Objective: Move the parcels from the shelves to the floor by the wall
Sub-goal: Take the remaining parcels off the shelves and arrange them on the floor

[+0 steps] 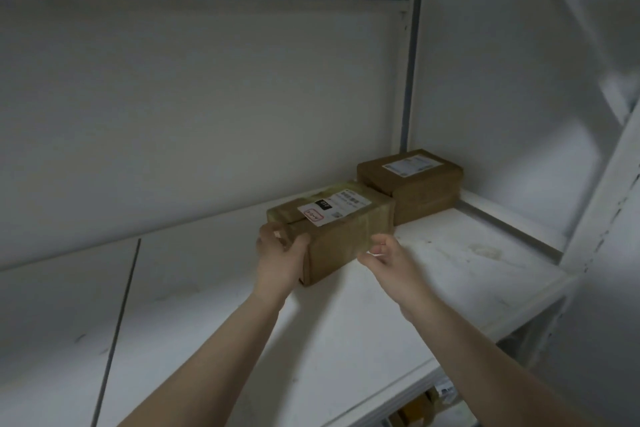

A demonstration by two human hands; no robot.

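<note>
My left arm stretches forward, left hand (280, 253) clamped on the left front corner of the taped parcel (341, 230) on the shelf (450, 274); just right of that parcel my right hand (384, 258) hovers, fingers loosely curled, holding nothing; a second parcel (412, 180) touches its far right corner

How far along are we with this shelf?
Done: most of this shelf shows bare board, so it looks largely emptied; the floor drop-off is out of view. In hand: the left hand grips the near parcel at its front corner, the right hand reaches at its side, contact unclear. Left: the far parcel in the corner, plus brown packages on the shelf below.
</note>
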